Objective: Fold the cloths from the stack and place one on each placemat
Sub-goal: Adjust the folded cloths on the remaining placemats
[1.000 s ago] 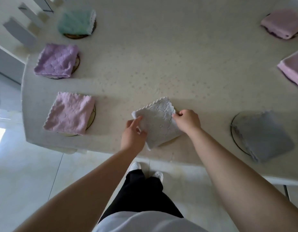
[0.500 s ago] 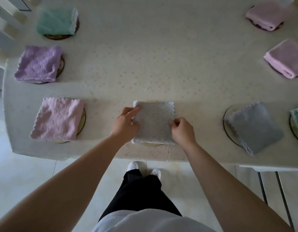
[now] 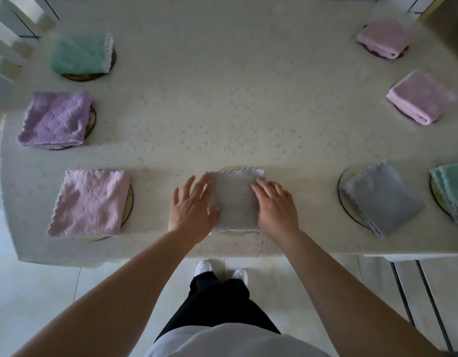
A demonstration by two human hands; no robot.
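The folded grey cloth (image 3: 235,199) lies flat on a round placemat (image 3: 231,168) at the table's near edge, directly between the 2 hands. The left hand (image 3: 193,206) rests with fingers spread on its left edge; the right hand (image 3: 274,204) lies with straight fingers on its right edge. Neither pinches it, and both sit equally near. The cloth is nearly square, so no long axis stands out. It looks soft and plush, with an embossed pattern and a scalloped white border. The cream tablecloth (image 3: 222,99) is finely textured. Likely next: lifting both hands straight off.
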